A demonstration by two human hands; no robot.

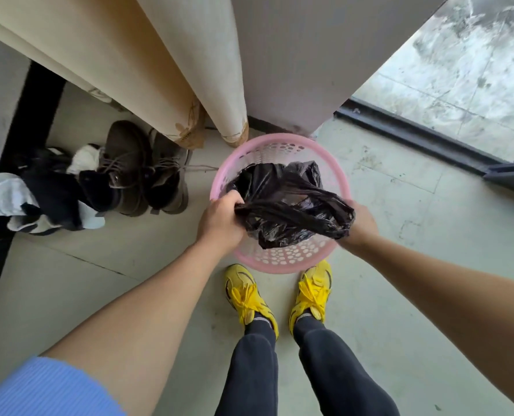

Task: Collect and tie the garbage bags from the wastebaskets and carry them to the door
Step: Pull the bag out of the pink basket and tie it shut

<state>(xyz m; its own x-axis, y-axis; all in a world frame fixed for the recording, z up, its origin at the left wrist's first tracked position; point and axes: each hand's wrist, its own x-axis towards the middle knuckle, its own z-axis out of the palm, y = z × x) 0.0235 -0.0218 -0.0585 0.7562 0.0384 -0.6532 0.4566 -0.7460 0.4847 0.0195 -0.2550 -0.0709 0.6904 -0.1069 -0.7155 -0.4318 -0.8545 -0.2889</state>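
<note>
One black garbage bag (282, 202) sits in one pink wastebasket (279, 140). The left hand (219, 220) clenches its twisted neck; the right hand (361, 226) meets the far end, fingers hidden, grip unclear. Two brown boots (141, 172) beside it, two curtains (171, 64) behind.

- A wastebasket (279, 139) stands on the floor (400, 205), with a garbage bag (282, 202) in it.
- The left hand (221, 219) grips the bag's left end and the right hand (361, 225) its right end, above the basket.
- The person's shoes (246, 295) are just in front of the basket, and curtains (189, 70) hang behind it.
- Boots (141, 172) sit to its left, with a clothes pile (45, 199) farther left.
- A glass door (460, 70) lies to the right.
</note>
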